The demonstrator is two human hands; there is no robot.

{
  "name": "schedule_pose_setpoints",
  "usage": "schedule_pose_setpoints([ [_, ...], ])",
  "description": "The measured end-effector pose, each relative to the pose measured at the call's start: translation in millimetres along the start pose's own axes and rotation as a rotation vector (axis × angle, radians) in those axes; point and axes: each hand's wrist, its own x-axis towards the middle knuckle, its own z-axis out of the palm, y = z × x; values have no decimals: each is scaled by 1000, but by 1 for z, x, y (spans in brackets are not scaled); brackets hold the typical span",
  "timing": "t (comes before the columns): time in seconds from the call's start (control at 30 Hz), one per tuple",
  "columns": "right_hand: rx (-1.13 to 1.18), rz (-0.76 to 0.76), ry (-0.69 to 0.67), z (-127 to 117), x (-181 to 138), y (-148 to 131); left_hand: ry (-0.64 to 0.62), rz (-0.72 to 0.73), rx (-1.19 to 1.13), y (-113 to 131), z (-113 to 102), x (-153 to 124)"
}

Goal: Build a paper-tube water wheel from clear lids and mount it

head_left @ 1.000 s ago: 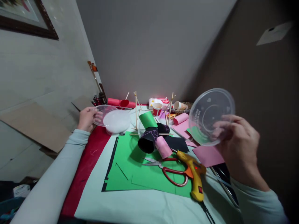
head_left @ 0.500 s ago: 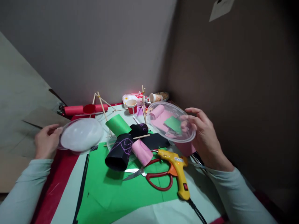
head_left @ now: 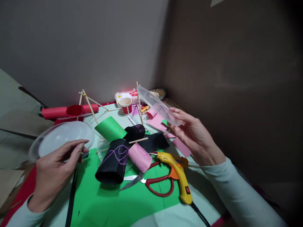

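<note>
My right hand (head_left: 195, 135) grips a clear round plastic lid (head_left: 157, 104) by its edge, tilted steeply above the table. My left hand (head_left: 59, 167) is loosely curled, with nothing seen in it, in front of a clear plastic bowl (head_left: 56, 138) at the left. Between my hands is a cluster of paper tubes: a green tube (head_left: 110, 129), a black tube with purple lines (head_left: 113, 162) and a pink tube (head_left: 140, 157). A clear round container (head_left: 102, 148) shows partly beneath them.
Red-handled scissors (head_left: 159, 186) and a yellow glue gun (head_left: 182, 176) with a black cord lie on green paper (head_left: 118, 205). Behind stand a stick frame (head_left: 90, 105), a red paper roll (head_left: 54, 112) and a paper cup (head_left: 126, 106). Walls close off the back and right.
My left hand has let go of the clear bowl and moved right, toward the paper tubes. My right hand has tipped the lid up onto its edge. The view has shifted slightly.
</note>
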Motion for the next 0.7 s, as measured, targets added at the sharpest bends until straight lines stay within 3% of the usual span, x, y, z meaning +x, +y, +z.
schedule_pose_setpoints([
  [0.17, 98, 174, -33, -4, -15, 29, -182, 235, -27, 3, 13, 0],
  [0.33, 56, 289, -99, -10, -15, 53, -331, 398, -73, 9, 24, 5],
  [0.7, -38, 353, -171, -7, -11, 67, -371, 422, -43, -7, 51, 12],
])
